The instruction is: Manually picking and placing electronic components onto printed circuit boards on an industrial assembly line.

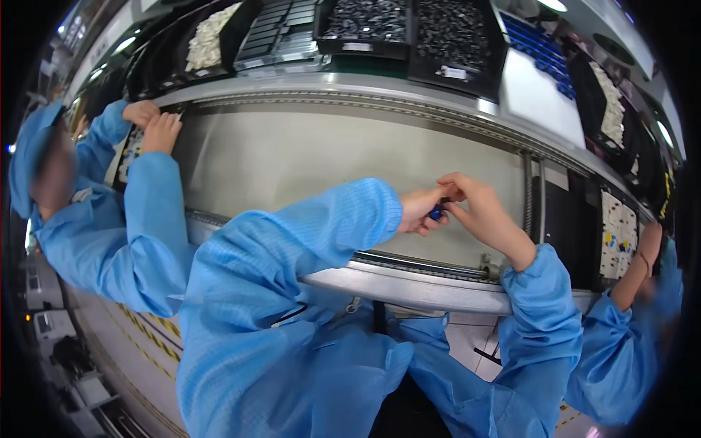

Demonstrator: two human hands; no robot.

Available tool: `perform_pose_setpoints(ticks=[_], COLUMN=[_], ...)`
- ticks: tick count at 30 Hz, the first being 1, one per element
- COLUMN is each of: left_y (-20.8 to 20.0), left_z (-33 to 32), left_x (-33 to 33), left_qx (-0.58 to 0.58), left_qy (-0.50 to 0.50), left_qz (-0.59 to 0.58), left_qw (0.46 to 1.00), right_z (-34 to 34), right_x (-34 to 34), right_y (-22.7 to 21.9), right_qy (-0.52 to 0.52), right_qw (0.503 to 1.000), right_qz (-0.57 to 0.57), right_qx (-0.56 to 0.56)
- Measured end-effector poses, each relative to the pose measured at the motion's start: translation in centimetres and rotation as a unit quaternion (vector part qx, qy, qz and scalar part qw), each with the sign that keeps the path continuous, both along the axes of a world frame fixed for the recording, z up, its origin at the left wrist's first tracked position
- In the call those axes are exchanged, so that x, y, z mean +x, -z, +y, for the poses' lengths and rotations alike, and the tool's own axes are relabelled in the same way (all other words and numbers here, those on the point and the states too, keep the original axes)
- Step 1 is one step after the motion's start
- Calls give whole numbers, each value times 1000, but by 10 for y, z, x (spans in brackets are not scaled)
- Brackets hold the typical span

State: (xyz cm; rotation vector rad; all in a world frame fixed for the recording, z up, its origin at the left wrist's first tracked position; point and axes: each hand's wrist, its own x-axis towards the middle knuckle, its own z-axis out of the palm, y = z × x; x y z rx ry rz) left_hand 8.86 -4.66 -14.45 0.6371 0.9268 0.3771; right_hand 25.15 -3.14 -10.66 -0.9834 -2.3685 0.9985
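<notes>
While a person in a blue smock [292, 365] is leaning over a conveyor [292, 157], the left hand [418, 212] is holding a small blue-and-black part [436, 212] in its bent fingers, just above the conveyor's pale surface. The right hand [485, 212] is meeting it from three o'clock, thumb and index finger bent toward the part; whether those fingertips are pinching it I cannot tell, since the left fingers are partly hiding the spot. Reckoning the clock from that part, a metal fitting [488, 268] is sitting near, between four and five, on the closer rail. At three, a white panel [618, 232] with blue and yellow pieces is lying by the hand [648, 244] of a co-worker whose blue sleeve [621, 358] is showing at four. At nine, another co-worker [95, 212] is bringing both hands to a similar panel [131, 151]. Beyond the far rail, a bin of white pieces [210, 38] is standing at ten, a bin of dark pieces [365, 20] at eleven, another dark-filled bin [453, 33] at twelve, and a row of blue items [539, 51] at one.
</notes>
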Motion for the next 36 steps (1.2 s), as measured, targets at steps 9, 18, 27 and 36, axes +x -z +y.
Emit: perform_pose_setpoints(ticks=[9, 18, 27, 36], left_y=[32, 18, 40, 33], left_z=[10, 22, 21, 22], left_x=[-4, -13, -11, -3], left_qx=[46, 34, 129, 50], left_qy=[-17, 28, 61, 21], left_qz=[-34, -15, 100, 41], left_qw=[998, 999, 985, 998], right_z=[20, 49, 32, 21], right_x=[12, 47, 29, 11], right_y=[-1, 15, 16, 11], right_qy=[73, 78, 65, -23], right_qw=[995, 984, 989, 998], right_qz=[-5, -89, -128, -9], right_qx=[70, 133, 48, -62])
